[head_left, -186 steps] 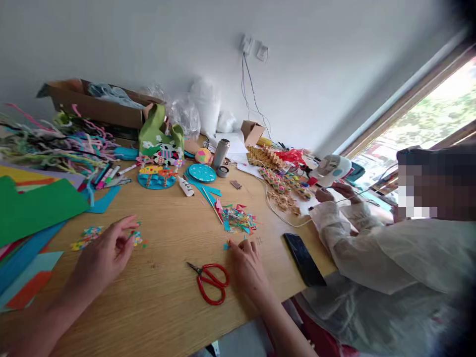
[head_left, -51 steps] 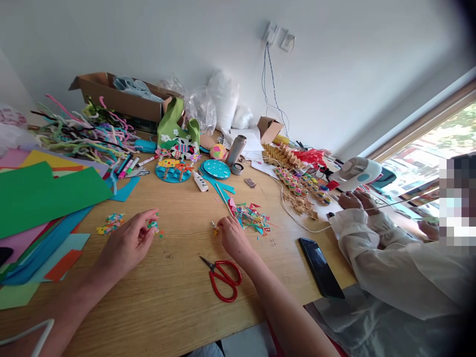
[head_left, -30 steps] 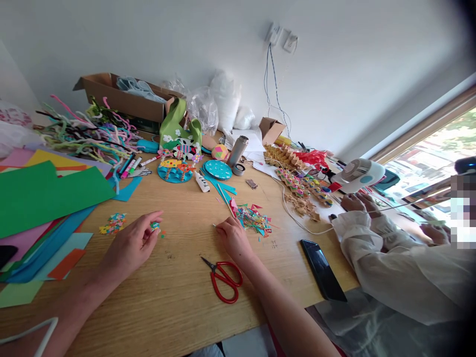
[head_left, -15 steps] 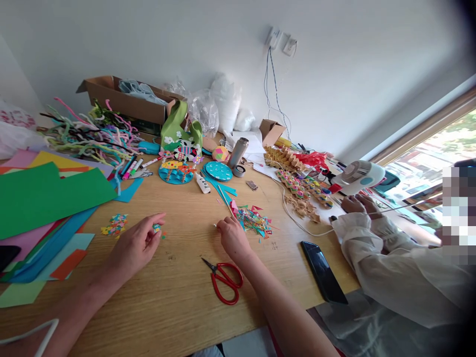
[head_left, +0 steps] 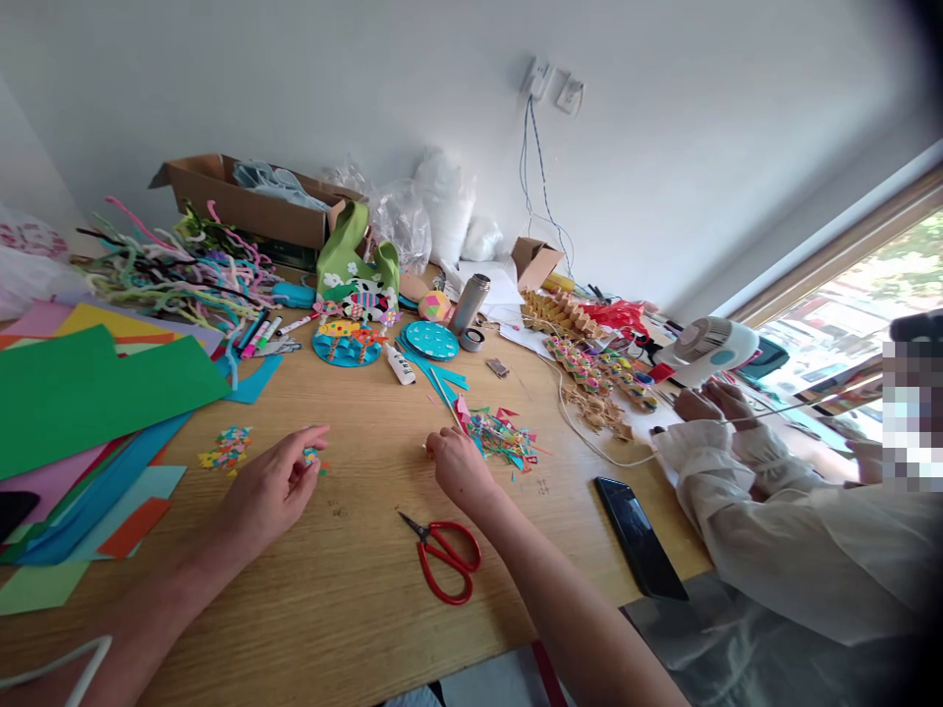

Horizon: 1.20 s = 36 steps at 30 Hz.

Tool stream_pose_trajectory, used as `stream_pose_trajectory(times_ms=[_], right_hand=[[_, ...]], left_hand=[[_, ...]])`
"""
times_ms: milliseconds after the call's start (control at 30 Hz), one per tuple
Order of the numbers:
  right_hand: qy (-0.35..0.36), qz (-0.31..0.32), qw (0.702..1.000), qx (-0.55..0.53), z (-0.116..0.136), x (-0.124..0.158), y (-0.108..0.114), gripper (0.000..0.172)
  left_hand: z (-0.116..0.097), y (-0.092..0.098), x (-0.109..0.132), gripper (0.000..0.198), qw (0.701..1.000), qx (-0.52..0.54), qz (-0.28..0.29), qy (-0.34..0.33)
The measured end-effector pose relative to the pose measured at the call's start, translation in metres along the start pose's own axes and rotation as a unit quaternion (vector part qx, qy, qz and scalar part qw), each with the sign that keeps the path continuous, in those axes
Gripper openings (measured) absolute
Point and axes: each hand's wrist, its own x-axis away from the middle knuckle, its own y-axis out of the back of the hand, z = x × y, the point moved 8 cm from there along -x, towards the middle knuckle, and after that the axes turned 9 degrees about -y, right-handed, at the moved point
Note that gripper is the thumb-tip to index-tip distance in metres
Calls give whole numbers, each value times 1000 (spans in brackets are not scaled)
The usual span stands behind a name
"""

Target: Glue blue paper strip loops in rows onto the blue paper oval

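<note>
We have a wooden table [head_left: 354, 599] across the lower frame. Coloured sheets [head_left: 95, 393] overlap at the left edge, probably parked there to be out of the hands' way. Phone [head_left: 639, 535] screen up at lower right, looks just set aside. Left hand [head_left: 276, 481], left of centre: thumb and index spread, gap between; we can't tell if it holds anything. Right hand [head_left: 461, 471], centre: grip pinching a tiny pale piece [head_left: 425, 450] at the fingertips, presumably because it's too small for a fuller hold. Scissors [head_left: 422, 532] below, handles towards the right forearm, likely for easy reach. Scrap pile [head_left: 501, 437] right of centre, paper bits [head_left: 227, 448] left of centre, plus a smaller cluster [head_left: 312, 457] by the left fingertips; we'd guess separate heaps avoid mixing.
</note>
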Motion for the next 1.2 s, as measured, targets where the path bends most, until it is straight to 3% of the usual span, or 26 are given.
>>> stream_pose_trajectory(times_ms=[200,300,800,1200], right_hand=[[9,32,999,-2,-4,-12,4,24],[16,43,999,-3,-6,-18,4,32],[139,57,989,11,-1,-30,3,25],[142,14,988,58,8,6,3,27]], left_hand=[[3,-4,1,34,1000,18,10,22],[3,-6,2,34,1000,19,10,23],[0,-2,0,34,1000,10,13,19],[3,-7,1,35,999,12,32,15]])
